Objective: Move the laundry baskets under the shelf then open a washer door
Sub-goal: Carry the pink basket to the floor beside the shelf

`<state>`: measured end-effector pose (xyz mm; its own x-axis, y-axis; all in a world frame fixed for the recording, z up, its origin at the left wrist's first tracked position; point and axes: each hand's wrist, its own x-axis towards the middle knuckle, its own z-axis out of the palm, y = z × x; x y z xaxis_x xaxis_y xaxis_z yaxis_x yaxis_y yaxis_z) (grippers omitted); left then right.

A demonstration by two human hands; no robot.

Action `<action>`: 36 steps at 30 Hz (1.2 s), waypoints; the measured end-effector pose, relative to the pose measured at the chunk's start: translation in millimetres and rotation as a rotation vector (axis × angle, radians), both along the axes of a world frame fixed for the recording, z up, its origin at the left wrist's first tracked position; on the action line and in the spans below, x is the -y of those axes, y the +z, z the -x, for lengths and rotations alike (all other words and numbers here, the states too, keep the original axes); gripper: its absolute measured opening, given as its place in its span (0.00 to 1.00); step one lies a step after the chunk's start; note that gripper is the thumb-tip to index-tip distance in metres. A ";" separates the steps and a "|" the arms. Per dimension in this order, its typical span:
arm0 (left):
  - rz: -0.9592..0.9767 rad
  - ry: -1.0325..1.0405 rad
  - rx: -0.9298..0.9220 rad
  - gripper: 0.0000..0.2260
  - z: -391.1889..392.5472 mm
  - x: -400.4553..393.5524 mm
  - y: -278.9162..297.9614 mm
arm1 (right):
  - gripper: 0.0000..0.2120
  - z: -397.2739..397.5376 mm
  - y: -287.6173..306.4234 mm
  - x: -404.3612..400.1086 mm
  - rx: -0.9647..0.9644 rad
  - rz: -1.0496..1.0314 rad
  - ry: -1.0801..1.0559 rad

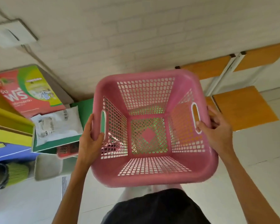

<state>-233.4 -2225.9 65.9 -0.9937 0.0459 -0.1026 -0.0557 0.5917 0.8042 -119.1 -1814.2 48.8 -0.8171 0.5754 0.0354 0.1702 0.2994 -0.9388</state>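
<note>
An empty pink lattice laundry basket (153, 175) fills the middle of the view, held up off the white floor in front of me. My left hand (89, 139) grips its left rim at the handle slot. My right hand (217, 131) grips the right rim, fingers through the other handle slot. Part of a second pink basket (66, 150) shows low at the left, beneath a green box. No washer is in view.
Stacked cartons stand at the left: a red and green printed box (31, 89), yellow boxes (10, 126), and a green box (58, 143) with a grey parcel (57, 123) on it. Orange wooden shelf boards (242, 107) on a white frame run along the wall at the right.
</note>
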 end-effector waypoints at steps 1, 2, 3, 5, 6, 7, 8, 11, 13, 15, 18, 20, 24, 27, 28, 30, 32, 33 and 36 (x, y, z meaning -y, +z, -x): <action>0.001 0.011 0.002 0.36 5.4 -2.8 -6.8 | 0.33 5.9 -3.8 -1.6 0.015 -0.003 0.004; 0.006 0.026 -0.003 0.36 9.6 -7.6 -15.1 | 0.32 12.5 -9.4 -4.9 0.029 -0.006 0.006; 0.012 0.040 -0.008 0.36 13.5 -14.1 -23.7 | 0.31 20.0 -16.6 -10.0 0.040 -0.011 0.004; -0.004 0.068 -0.001 0.36 18.7 -30.8 -41.8 | 0.29 37.4 -33.1 -21.7 0.067 -0.023 0.012; -0.013 0.091 0.010 0.36 20.6 -40.1 -51.7 | 0.28 48.3 -42.7 -28.4 0.085 -0.034 0.023; -0.007 0.104 0.018 0.36 22.6 -49.2 -61.5 | 0.27 59.1 -54.0 -36.0 0.105 -0.049 0.037; 0.007 0.099 0.024 0.35 25.1 -57.4 -72.2 | 0.27 69.0 -67.1 -43.5 0.129 -0.063 0.051; 0.024 0.104 0.054 0.36 33.9 -77.5 -104.8 | 0.27 92.5 -106.5 -60.6 0.191 -0.089 0.113; 0.044 0.126 0.087 0.35 38.2 -85.2 -125.2 | 0.26 101.9 -132.8 -64.8 0.193 -0.101 0.115; 0.075 0.169 0.111 0.35 43.0 -86.7 -147.3 | 0.27 109.4 -157.7 -62.6 0.202 -0.132 0.135; 0.114 0.235 0.153 0.37 49.4 -88.9 -182.7 | 0.27 116.6 -194.7 -58.8 0.224 -0.140 0.166; 0.144 0.272 0.162 0.37 49.8 -93.4 -207.5 | 0.27 118.5 -223.0 -60.1 0.229 -0.139 0.181; 0.188 0.293 0.182 0.36 48.3 -104.8 -267.7 | 0.27 126.3 -283.1 -66.3 0.262 -0.098 0.195; 0.210 0.263 0.185 0.35 52.1 -104.0 -317.1 | 0.29 134.3 -329.0 -71.4 0.254 -0.159 0.224; 0.220 0.255 0.193 0.35 53.3 -102.2 -332.2 | 0.29 139.1 -343.4 -72.0 0.266 -0.168 0.248; 0.238 0.252 0.195 0.36 54.4 -98.7 -361.3 | 0.28 148.0 -371.6 -72.7 0.305 -0.201 0.283; 0.271 0.275 0.178 0.37 57.7 -96.3 -389.2 | 0.27 155.4 -398.7 -70.9 0.338 -0.244 0.326; 0.294 0.287 0.176 0.36 60.1 -95.8 -402.4 | 0.27 158.5 -410.4 -68.7 0.344 -0.256 0.345; 0.359 0.277 0.165 0.36 68.5 -95.8 -436.2 | 0.25 162.0 -441.0 -66.8 0.326 -0.331 0.387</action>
